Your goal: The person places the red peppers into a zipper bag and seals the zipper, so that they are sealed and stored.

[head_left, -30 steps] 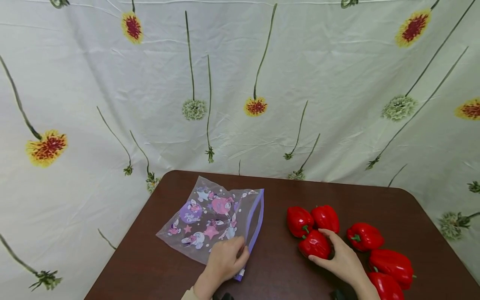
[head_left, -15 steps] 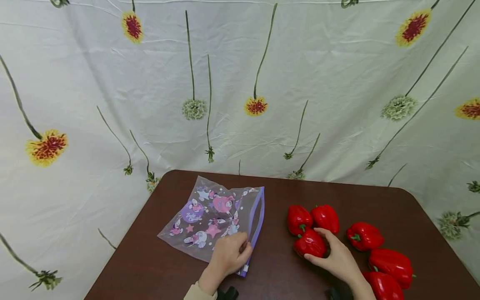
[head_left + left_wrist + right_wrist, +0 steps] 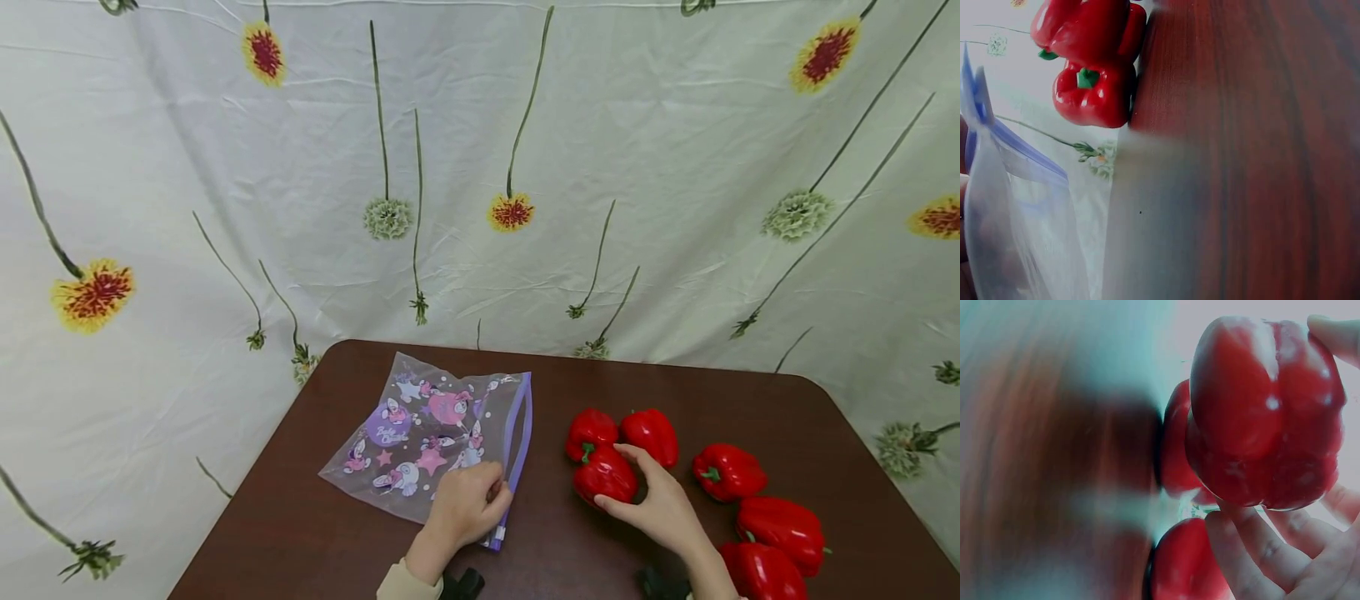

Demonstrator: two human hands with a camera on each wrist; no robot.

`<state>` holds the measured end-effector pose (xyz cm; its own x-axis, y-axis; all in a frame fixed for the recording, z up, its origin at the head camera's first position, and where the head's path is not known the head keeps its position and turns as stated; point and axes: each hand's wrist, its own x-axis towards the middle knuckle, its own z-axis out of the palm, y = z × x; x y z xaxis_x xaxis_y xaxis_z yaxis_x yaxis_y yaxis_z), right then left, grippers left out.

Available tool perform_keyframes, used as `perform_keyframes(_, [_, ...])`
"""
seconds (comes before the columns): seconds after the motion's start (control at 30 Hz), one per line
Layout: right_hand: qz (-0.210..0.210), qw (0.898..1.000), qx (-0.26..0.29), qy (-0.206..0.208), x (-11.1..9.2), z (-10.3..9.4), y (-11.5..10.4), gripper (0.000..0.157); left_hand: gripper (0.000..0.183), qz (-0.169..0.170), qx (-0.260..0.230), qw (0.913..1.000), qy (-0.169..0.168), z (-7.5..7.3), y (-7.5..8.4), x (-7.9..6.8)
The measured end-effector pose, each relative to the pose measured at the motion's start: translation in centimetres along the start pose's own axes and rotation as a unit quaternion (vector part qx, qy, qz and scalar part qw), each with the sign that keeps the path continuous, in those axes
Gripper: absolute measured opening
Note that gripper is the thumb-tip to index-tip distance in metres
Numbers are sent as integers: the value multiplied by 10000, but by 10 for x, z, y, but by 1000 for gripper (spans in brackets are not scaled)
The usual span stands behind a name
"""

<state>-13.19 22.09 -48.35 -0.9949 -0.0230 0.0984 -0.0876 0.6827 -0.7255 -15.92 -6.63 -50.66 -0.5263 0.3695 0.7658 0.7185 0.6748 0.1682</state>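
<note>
With thumb and fingers curved around its sides, my right hand [image 3: 660, 504] holds a red bell pepper [image 3: 603, 475] with a green stem. In the right wrist view this bell pepper [image 3: 1266, 412] appears large between thumb and fingers. A clear zip bag [image 3: 412, 433] with cartoon prints and a purple zip edge lies flat on the left. My left hand [image 3: 467, 506] grips the bag's edge near the slider, and its curled fingertips are mostly hidden. In the left wrist view the bag's purple zip strip [image 3: 1029, 153] stands slightly apart at the mouth.
Two red peppers, one at left [image 3: 591, 432] and one at right [image 3: 651, 437], sit just behind the held one. Several more red peppers [image 3: 783, 533] lie on the right of the brown table [image 3: 555, 550]. A flower-printed white cloth [image 3: 465, 167] hangs behind.
My right hand has moved left with the bell pepper, and the pepper behind it has shifted slightly left. My left hand and the bag's near edge have moved a little right and away.
</note>
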Motion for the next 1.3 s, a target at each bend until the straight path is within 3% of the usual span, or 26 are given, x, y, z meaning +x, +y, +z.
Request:
perform_keyframes(0.43, [-220,9976,646,107,13,11,-21,74,26,-111,-64,9999,-55,2,0,1])
perform_keyframes(0.7, [-276,9965,770,176,19,20,-31,74,27,-57,-28,10000,7,4,0,3])
perform_keyframes(1.03, [-359,9931,1099,184,25,30,-43,72,26,-223,-114,9993,-267,3,3,5])
perform_keyframes(1.3, [-367,9920,1206,87,28,37,-48,72,24,-223,-136,9993,-282,4,4,6])
